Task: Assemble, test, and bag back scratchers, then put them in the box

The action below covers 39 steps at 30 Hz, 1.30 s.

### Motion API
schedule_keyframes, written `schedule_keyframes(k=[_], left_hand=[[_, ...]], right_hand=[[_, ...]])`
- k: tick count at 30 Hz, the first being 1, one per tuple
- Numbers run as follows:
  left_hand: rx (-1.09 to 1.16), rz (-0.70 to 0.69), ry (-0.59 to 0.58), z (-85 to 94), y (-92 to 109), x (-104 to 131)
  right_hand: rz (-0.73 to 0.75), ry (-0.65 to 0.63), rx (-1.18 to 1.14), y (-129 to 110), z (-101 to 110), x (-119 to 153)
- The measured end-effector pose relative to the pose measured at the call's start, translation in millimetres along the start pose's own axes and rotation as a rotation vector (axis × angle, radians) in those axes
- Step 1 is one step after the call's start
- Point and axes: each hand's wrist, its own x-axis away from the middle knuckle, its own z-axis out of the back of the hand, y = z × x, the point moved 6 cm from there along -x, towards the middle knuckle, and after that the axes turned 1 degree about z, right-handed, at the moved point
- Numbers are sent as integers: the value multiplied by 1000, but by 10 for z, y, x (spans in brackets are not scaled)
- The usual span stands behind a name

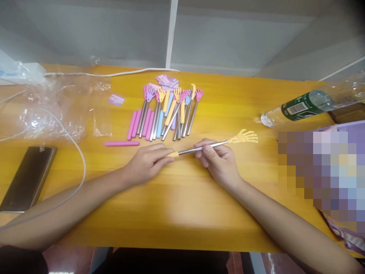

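Between my hands, a back scratcher with a metal rod and a yellow hand-shaped head is held above the table, its head pointing right. My left hand is closed around its yellow handle, of which a short tip shows. My right hand grips the metal rod between thumb and fingers. Behind them lie several metal rods with pink, purple, yellow and blue hand-shaped heads, mixed with loose coloured handles. A single pink handle lies sideways just beyond my left hand.
Clear plastic bags and a white cable are at the left, near a dark phone. Small purple cards lie at the back. A bottle lies at the right, above a blurred purple package.
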Motion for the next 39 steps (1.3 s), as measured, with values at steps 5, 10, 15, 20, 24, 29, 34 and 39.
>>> schedule_keyframes(k=[5,10,15,20,24,29,34,39], left_hand=[[-27,77,-19,9,-16,-32],[-58,156,-76,-4,-38,-51],[-72,194,-115,-27,-55,-36],[-55,212,-132,-35,-60,-11],[-35,251,-157,-36,-71,3],[-45,235,-146,-27,-59,4],[-46,205,-149,-33,-50,13],[-44,171,-140,-42,-44,29]], right_hand=[[-42,92,-136,-22,98,-143],[31,271,-215,-124,321,-289],[19,266,-221,-93,362,-320],[-50,245,-205,-64,384,-331],[-36,186,-180,-111,373,-328],[0,161,-133,-149,338,-275],[15,171,-98,-155,290,-220],[48,134,-62,-149,222,-162]])
